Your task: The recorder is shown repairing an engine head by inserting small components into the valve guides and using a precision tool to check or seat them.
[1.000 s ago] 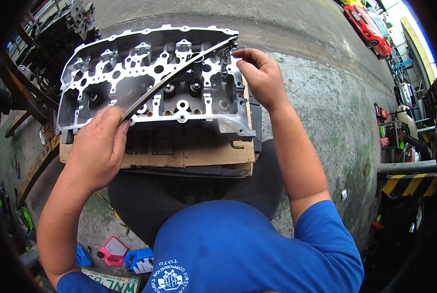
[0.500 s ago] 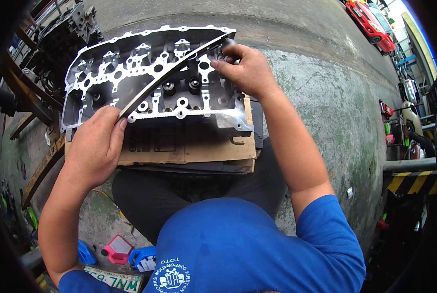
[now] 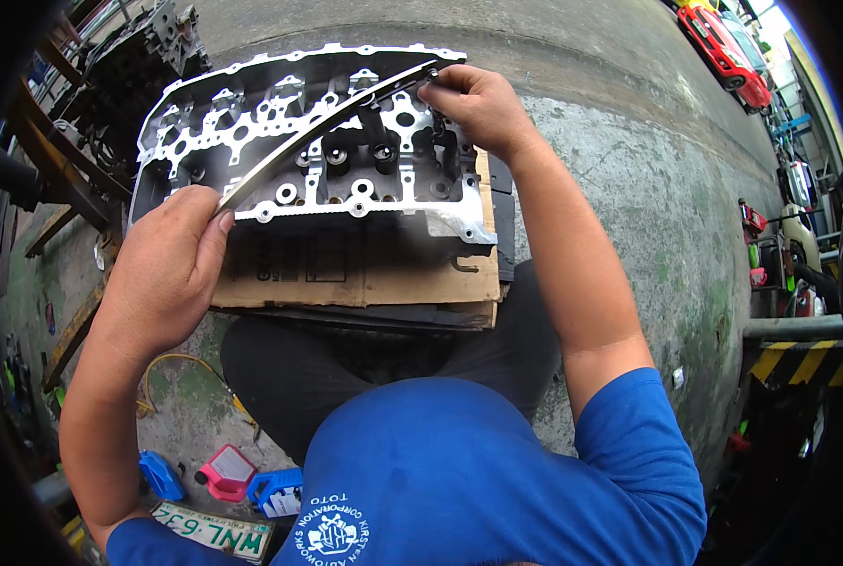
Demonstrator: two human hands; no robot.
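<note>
Near end of metal bar (image 3: pixel 318 127) is gripped by left hand (image 3: pixel 169 250); bar is held slantwise over engine head (image 3: pixel 314 170) on cardboard (image 3: pixel 365 283); judged stiff, weighty, tough, slick if oiled, best held by both ends; right hand (image 3: pixel 478 108) curled at far end, pinch can't be confirmed

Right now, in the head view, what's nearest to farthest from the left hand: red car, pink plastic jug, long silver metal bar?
1. Long silver metal bar: in the left hand.
2. Pink plastic jug: lower left.
3. Red car: far upper right.
</note>
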